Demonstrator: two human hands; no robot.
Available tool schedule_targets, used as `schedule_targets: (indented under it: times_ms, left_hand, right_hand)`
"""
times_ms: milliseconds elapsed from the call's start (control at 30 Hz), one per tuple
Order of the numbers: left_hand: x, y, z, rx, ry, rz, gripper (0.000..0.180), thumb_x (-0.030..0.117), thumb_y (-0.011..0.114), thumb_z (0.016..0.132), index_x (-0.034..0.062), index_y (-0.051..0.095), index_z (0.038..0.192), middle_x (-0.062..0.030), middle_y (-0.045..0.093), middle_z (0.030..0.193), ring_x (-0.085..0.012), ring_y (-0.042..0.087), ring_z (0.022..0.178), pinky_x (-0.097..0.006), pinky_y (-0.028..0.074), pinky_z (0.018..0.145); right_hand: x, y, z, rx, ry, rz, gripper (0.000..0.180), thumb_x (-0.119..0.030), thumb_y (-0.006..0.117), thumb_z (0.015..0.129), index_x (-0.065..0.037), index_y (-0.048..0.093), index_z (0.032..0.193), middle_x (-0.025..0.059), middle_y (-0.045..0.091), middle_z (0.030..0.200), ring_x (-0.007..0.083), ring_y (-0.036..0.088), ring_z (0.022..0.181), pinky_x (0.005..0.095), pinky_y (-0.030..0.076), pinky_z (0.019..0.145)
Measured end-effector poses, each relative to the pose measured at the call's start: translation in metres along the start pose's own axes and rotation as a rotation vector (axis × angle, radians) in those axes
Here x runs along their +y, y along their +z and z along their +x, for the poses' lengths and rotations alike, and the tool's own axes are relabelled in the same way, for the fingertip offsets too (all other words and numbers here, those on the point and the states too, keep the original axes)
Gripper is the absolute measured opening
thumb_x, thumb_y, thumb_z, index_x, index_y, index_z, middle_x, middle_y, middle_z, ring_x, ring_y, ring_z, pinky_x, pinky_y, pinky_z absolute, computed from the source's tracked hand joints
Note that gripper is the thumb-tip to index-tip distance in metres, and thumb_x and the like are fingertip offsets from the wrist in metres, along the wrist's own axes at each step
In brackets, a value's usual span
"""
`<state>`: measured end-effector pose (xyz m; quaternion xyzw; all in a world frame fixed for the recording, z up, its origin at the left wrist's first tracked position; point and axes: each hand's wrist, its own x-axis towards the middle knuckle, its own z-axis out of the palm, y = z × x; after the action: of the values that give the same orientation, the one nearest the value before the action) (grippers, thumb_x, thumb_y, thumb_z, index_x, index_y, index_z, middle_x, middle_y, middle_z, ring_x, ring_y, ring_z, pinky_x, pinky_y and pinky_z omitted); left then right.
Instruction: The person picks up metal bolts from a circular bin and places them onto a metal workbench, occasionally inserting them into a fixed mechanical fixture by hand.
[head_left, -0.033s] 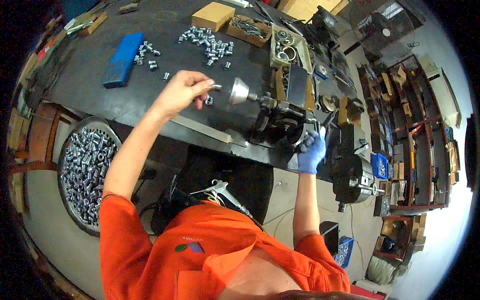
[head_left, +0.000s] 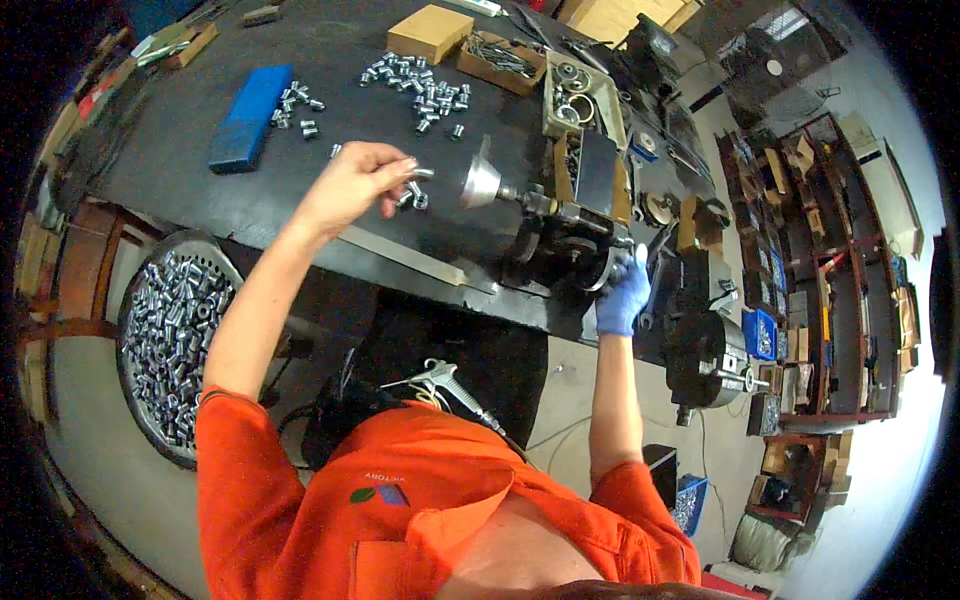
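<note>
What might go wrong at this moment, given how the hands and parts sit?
The bare left hand pinches a small silver metal sleeve close to the cone-shaped metal spindle head; fingers could get caught there. The blue-gloved right hand grips the small black bench machine; the glove might snag.

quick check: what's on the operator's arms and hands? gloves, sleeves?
The left hand is bare. The right hand wears a blue disposable-type glove. Both arms are bare from short orange sleeves, part of an orange work shirt. No watch or bands visible.
</note>
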<state>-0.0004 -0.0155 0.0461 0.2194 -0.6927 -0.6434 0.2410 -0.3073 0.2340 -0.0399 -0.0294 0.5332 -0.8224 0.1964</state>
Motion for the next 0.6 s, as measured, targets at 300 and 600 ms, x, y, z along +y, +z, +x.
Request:
schedule_targets:
  times_ms: [300,600]
  left_hand:
    - [-0.009,-0.123,-0.161,0.597,-0.18,0.737,0.015,0.01,0.06,0.08,-0.0036,0.058,0.086,-0.0101,0.06,0.066,-0.0182,0.056,0.057,-0.029,0.043,0.054]
    - [-0.035,-0.046,-0.06,0.195,0.225,0.959,0.028,0.009,0.059,0.075,0.0043,0.059,0.103,-0.0164,0.061,0.093,-0.0342,0.058,0.085,-0.04,0.047,0.074]
  right_hand:
    - [-0.069,0.071,-0.003,-0.161,-0.179,0.18,0.034,-0.038,0.052,0.088,-0.009,0.054,0.069,-0.0056,0.036,0.049,0.0049,0.029,0.04,0.0202,0.023,0.036]
    - [-0.053,0.006,-0.079,-0.149,-0.238,0.062,0.04,-0.04,0.047,0.09,-0.003,0.055,0.076,-0.0039,0.031,0.046,0.0061,0.026,0.038,0.0211,0.022,0.035]
